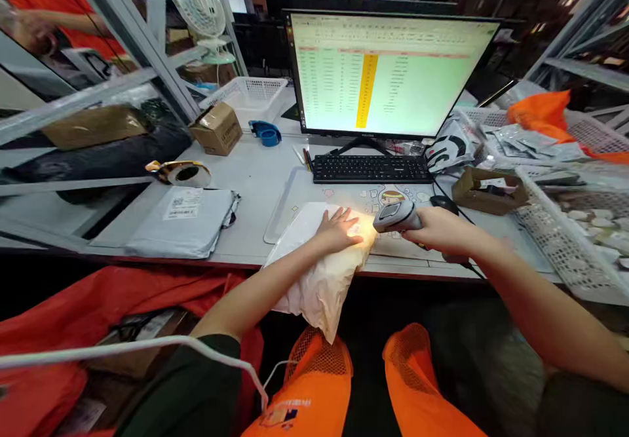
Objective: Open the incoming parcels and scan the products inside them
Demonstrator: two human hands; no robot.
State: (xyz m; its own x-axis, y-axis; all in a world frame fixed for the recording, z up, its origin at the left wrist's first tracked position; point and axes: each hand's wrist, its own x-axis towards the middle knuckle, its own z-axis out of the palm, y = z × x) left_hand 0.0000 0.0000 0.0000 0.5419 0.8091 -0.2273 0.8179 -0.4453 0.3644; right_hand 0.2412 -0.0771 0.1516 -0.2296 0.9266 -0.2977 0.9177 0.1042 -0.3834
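Observation:
My left hand point(339, 230) lies flat, fingers spread, on a white plastic mailer bag point(314, 280) that hangs partly over the desk's front edge. In my right hand point(439, 230) is a grey handheld barcode scanner point(398, 216), its head pointing left toward the bag. A warm light falls on the bag's right side, just before the scanner. Beneath the bag is a pale desk mat point(287, 204) with cartoon drawings. Behind both hands stand a black keyboard point(371, 169) and a monitor point(388, 76) showing a spreadsheet with one yellow column.
At left lie a grey mailer parcel point(184, 224), a tape roll point(187, 173) and a cardboard box point(216, 129). A small open box point(489, 191) and a white plastic basket point(570, 240) are at right. A metal rack point(142, 24) borders the left side, with a person in orange beyond.

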